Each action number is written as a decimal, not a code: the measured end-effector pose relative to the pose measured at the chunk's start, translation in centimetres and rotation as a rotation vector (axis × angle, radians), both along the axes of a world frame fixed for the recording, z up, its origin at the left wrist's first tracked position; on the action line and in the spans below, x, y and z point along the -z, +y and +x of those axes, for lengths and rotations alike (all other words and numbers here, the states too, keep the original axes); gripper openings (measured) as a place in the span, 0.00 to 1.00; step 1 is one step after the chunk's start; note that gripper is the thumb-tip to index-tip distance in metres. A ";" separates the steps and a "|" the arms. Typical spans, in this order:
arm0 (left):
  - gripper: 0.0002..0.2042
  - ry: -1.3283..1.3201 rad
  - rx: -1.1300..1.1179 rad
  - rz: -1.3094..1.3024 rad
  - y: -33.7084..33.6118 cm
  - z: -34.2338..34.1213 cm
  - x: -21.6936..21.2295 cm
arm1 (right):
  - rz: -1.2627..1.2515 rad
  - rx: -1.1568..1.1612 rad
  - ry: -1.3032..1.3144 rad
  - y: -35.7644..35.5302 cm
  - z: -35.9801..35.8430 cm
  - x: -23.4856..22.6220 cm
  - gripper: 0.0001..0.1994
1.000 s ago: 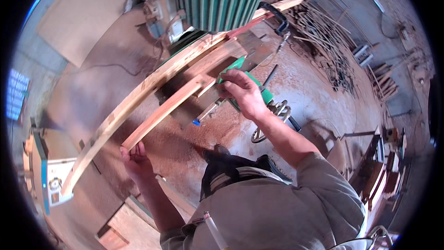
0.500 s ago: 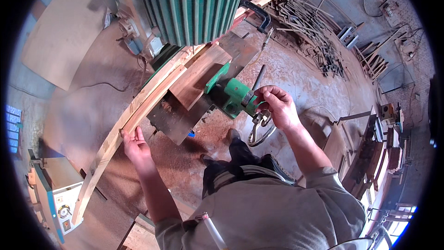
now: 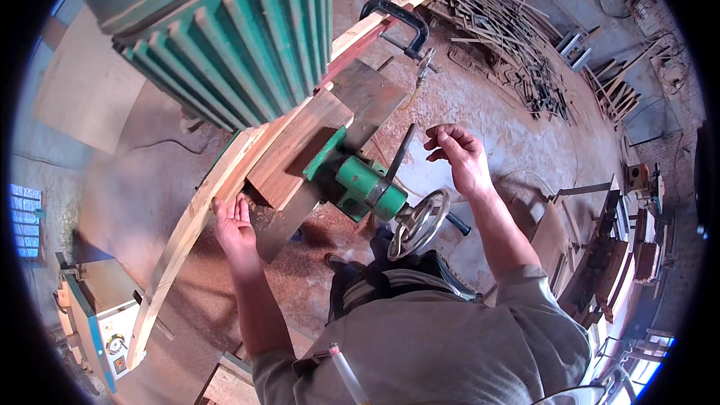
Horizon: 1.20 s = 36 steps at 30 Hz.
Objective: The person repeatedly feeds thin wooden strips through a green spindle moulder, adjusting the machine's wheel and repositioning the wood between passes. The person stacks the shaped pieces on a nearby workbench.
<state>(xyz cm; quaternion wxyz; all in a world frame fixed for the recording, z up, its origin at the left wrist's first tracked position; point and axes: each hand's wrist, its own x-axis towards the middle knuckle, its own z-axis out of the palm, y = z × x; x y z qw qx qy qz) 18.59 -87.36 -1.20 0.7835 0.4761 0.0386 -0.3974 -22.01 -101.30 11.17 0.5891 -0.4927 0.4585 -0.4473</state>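
Observation:
My left hand (image 3: 235, 228) is palm up at the lower end of a pale wooden strip (image 3: 274, 146), its thumb and fingers on either side of the wood. The strip lies along a long pale beam (image 3: 169, 270). A brown wooden block (image 3: 304, 154) sits between the strip and the green pad of a screw clamp (image 3: 367, 184) with a dark lever (image 3: 401, 151) and a metal handwheel (image 3: 420, 225). My right hand (image 3: 459, 156) hovers right of the lever, apart from it, fingers loosely bent, with nothing visible in them.
A ribbed green motor housing (image 3: 232, 45) overhangs the work and hides part of the beam. A black C-clamp (image 3: 409, 26) grips the beam's far end. Scrap sticks (image 3: 510, 45) lie piled at far right. A machine cabinet (image 3: 112, 330) stands at lower left, by the beam's near end.
The view has shifted, showing the motor further left and more of the clamp and handwheel. My right hand has come away from the lever. The strip has slid farther along the beam with my left hand.

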 end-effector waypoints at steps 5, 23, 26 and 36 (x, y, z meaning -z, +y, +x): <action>0.30 -0.019 -0.023 0.085 -2.0 -1.3 -0.2 | -0.036 0.095 0.124 -3.1 -1.3 4.6 0.13; 0.14 -0.048 0.024 0.055 -1.8 -1.9 0.3 | -0.536 -1.170 0.973 7.9 18.7 -5.2 0.18; 0.16 -0.149 0.162 -0.230 -2.2 -2.9 -0.5 | -0.571 -1.050 0.783 7.8 18.0 -3.5 0.21; 0.20 -0.235 -0.144 0.027 -2.2 -3.2 -3.0 | -0.988 0.131 0.431 -16.8 1.6 -37.8 0.26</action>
